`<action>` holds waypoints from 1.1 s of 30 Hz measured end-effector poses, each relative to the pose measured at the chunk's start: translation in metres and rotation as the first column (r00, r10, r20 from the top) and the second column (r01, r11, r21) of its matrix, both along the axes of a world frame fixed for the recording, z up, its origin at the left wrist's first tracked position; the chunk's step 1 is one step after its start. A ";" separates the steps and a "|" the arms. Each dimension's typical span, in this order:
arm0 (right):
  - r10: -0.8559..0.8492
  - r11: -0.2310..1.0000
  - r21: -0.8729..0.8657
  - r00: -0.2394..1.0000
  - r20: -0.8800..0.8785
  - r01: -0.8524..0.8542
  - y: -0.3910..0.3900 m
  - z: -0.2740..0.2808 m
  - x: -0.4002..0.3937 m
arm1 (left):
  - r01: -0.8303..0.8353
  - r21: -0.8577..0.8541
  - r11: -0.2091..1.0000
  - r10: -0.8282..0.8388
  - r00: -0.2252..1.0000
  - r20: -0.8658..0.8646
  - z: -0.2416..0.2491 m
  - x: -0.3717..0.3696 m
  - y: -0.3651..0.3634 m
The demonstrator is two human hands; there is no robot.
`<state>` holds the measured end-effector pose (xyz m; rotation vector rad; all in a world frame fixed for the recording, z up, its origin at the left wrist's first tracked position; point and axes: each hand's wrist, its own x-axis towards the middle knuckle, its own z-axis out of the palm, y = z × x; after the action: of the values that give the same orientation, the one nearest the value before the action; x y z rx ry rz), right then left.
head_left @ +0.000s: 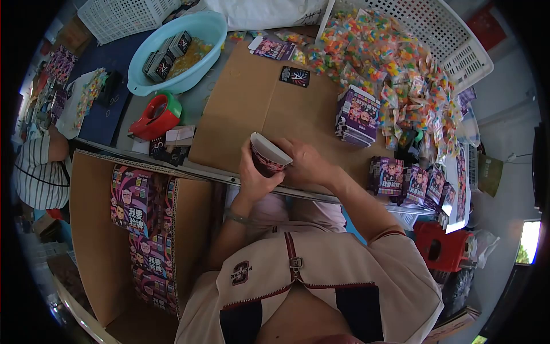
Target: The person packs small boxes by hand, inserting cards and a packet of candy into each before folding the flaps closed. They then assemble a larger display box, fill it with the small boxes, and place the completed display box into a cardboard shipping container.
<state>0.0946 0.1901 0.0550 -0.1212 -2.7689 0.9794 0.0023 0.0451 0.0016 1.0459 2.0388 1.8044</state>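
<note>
Near the table's front edge, my left hand is closed round a small printed carton, tilted, with its pale inner side showing at the top. My right hand is at the carton's other side, its fingers bent against it and partly hidden. Under both hands lies a flat cardboard sheet. On it, to the right, are a stack of flat purple cartons and a black card pack. Several more printed cartons stand at the table's right front.
Clear packets of colourful pieces spill from a white basket. A blue basin holds black packs. Beside it sits a red tape dispenser. An open cardboard box with printed cartons stands left. Another person's striped sleeve shows far left.
</note>
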 end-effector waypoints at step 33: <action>-0.016 1.000 -0.005 0.924 -0.381 0.015 0.022 0.077 0.006 | -0.339 -0.010 0.941 0.323 0.905 -0.278 0.005 0.023 0.012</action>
<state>0.1001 0.2123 0.1316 0.0441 -2.4061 0.8924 0.0248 0.0574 0.0068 1.0303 2.5549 1.8197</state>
